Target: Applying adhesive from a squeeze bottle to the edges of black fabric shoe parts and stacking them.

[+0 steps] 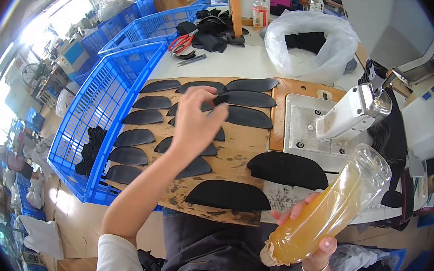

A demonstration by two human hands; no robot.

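Note:
My right hand (327, 247) is wrapped round a clear plastic bottle (318, 222) of amber liquid, tilted with its covered narrow end toward the lower left. My left hand (200, 118) is over the board, thumb and fingers drawn together at a small black thing (221, 99) whose kind I cannot make out. Rows of dark half-moon pieces (249, 116) lie on a worn brown board (236, 155), some hidden by my left hand and forearm. Nearer me are two larger black half-moon pieces, one (230, 195) at the board's front edge and another (289, 169) by the machine.
A white sewing machine head (353, 114) stands on the right. Blue crates (75, 128) line the left side, the nearest holding black pieces. At the back are red-handled scissors (182, 42), black scraps (210, 37), a plastic bag (281, 48) with black material and a bottle (260, 15).

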